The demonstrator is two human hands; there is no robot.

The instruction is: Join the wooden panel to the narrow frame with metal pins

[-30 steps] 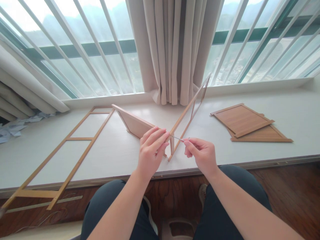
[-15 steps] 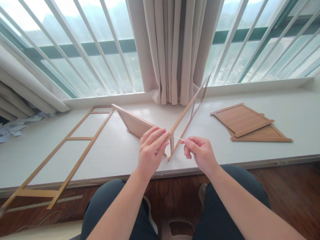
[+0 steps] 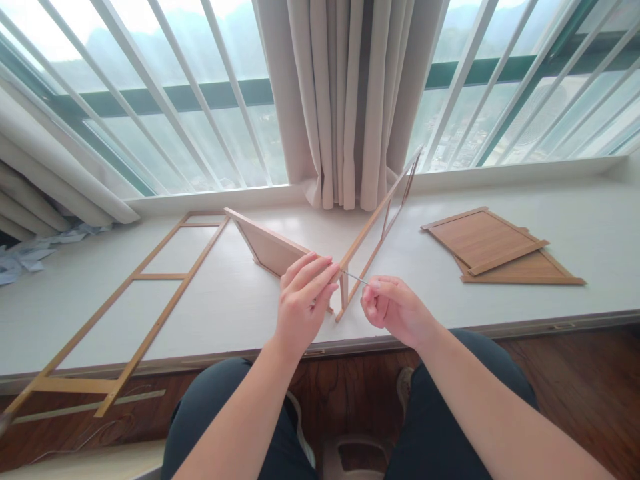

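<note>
My left hand (image 3: 305, 300) is closed around the near corner of a wooden shelf panel (image 3: 270, 243), where it meets an upright wooden ladder-like frame (image 3: 373, 230). Between finger and thumb, my right hand (image 3: 395, 307) pinches a thin metal tool (image 3: 356, 277) that looks like a hex key. Its tip is at the frame's outer side, level with the panel corner. The fastener at that spot is too small to make out. The panel stands on edge, slanting back to the left, and the frame leans away to the right.
A second ladder-like wooden frame (image 3: 135, 277) lies at left, overhanging the white sill's front edge. Two stacked wooden panels (image 3: 500, 247) lie at right. Beige curtains (image 3: 340, 100) hang behind. A plastic stool (image 3: 355, 453) stands on the floor below, between my legs.
My right hand has rolled and its fingers have curled in around the hex key, turning it slightly. The left hand, panel and frame have stayed put.
</note>
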